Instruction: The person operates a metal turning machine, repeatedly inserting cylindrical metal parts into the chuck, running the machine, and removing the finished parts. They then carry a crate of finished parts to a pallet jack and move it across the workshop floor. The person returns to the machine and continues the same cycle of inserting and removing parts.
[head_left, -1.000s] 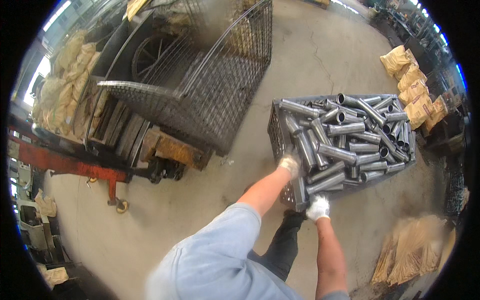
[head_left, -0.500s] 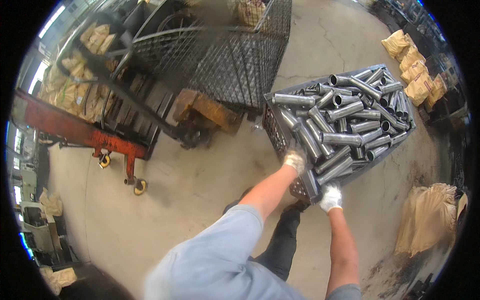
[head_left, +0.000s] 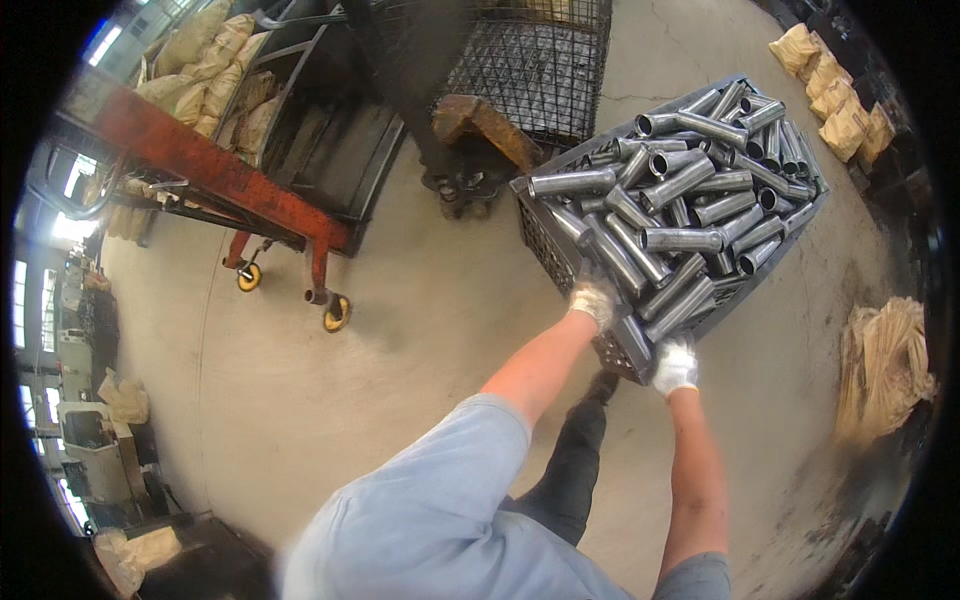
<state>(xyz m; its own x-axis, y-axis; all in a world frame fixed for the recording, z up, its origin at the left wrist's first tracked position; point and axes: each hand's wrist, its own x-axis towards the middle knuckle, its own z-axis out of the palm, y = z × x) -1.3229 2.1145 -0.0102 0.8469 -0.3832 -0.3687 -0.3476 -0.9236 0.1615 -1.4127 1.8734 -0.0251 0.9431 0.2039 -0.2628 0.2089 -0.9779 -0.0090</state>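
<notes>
A dark plastic crate [head_left: 549, 250] stands at the right, heaped with short, shiny metal tubes [head_left: 680, 185], some of them bent or flared at one end. My left hand [head_left: 592, 302], in a white work glove, is closed on the crate's left rim near its close corner; its fingertips are blurred. At the close right corner my right hand [head_left: 676, 366], gloved too, is closed on the rim, with its fingers partly hidden. Both arms stretch forward to the crate.
To the left is a red metal frame [head_left: 215, 180] on yellow-wheeled casters [head_left: 337, 313]. Past it stand a pallet jack [head_left: 465, 150] and a wire mesh cage [head_left: 525, 70]. Tan sacks [head_left: 845, 130] lie far right, with a sack pile [head_left: 885, 365] nearer.
The floor objects have shifted up and right in the picture. The crate and both hands keep nearly the same place in view, so the crate has moved along the floor with me.
</notes>
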